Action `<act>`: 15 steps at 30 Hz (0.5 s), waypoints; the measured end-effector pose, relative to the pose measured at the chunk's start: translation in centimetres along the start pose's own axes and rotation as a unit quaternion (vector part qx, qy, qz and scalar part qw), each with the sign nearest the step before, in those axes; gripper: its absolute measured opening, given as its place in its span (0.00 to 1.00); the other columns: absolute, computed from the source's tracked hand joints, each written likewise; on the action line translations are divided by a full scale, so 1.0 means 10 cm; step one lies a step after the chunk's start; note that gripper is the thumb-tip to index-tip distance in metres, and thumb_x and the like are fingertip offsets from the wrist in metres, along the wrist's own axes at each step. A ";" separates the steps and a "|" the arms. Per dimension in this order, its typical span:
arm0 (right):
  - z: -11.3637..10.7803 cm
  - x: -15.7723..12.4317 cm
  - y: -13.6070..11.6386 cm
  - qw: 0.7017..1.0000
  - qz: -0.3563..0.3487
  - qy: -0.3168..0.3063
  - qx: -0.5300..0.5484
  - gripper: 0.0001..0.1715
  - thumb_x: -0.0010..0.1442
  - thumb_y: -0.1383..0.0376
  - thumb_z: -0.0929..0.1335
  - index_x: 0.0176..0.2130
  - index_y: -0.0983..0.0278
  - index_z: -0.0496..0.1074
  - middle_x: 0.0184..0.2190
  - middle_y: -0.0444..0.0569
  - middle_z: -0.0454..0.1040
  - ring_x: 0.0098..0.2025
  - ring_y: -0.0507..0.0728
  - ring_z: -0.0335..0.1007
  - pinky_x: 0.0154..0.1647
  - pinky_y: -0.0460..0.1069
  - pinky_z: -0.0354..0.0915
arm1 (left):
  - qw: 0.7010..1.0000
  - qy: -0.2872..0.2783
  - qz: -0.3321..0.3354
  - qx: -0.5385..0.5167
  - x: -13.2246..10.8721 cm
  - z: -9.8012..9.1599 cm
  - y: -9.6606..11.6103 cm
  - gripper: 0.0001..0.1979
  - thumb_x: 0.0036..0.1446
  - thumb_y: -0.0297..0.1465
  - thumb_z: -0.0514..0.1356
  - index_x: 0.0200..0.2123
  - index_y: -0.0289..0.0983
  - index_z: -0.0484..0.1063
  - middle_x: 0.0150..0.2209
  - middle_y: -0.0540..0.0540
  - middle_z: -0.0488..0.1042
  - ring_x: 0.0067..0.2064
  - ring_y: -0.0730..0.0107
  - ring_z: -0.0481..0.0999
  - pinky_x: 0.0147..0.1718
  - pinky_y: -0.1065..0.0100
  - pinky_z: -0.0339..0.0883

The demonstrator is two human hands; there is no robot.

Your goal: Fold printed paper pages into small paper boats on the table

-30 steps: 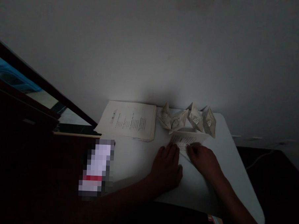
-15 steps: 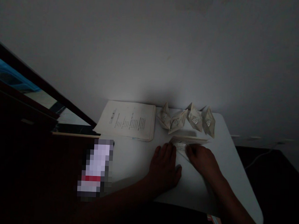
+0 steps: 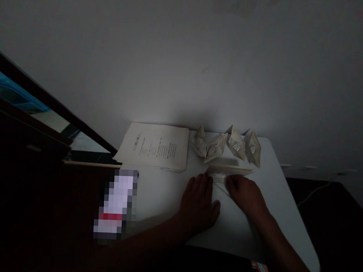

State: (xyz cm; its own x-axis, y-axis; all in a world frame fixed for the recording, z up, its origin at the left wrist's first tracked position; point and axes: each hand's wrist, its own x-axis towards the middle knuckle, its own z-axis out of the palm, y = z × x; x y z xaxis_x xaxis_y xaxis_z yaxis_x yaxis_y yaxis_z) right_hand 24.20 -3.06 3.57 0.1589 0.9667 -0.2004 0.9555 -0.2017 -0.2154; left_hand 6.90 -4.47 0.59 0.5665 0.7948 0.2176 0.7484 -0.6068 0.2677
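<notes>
A folded sheet of printed paper lies on the white table, its top edge standing up a little. My left hand rests flat on the tabletop, fingertips at the paper's left corner and thumb held apart. With its fingers curled together, my right hand grips the paper near its middle; the fingertips are partly hidden. Just beyond stand several paper boats folded from printed sheets, among them a left boat, a middle boat and a right boat.
A stack of printed sheets lies at the table's back left. Nearer me is a blurred-out phone-like object at the left edge. The wall rises behind the table. A pale cable runs at the right.
</notes>
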 end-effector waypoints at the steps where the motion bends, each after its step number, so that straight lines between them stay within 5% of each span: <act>1: 0.00 0.00 0.00 1.000 0.000 0.001 -0.001 0.22 0.63 0.59 0.57 0.30 0.64 0.75 0.32 0.55 0.78 0.34 0.58 0.74 0.32 0.48 0.57 | 1.000 -0.001 0.000 -0.001 0.00 0.00 0.00 0.31 0.56 0.41 0.51 0.59 0.28 0.57 0.58 0.32 0.60 0.60 0.49 0.57 0.58 0.50 0.51; 15: 0.01 0.00 0.00 1.000 0.005 -0.004 -0.013 0.22 0.63 0.60 0.57 0.31 0.64 0.75 0.31 0.56 0.79 0.33 0.60 0.75 0.31 0.49 0.57 | 1.000 0.004 0.008 -0.005 0.00 0.01 -0.01 0.31 0.57 0.41 0.50 0.59 0.27 0.56 0.59 0.32 0.60 0.60 0.48 0.58 0.58 0.50 0.51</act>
State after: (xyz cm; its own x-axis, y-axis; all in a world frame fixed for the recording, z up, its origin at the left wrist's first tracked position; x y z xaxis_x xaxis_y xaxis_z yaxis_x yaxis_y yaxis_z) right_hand 24.14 -3.08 3.52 0.1659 0.9637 -0.2092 0.9601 -0.2063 -0.1888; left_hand 6.86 -4.39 0.43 0.5763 0.7846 0.2288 0.7358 -0.6199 0.2725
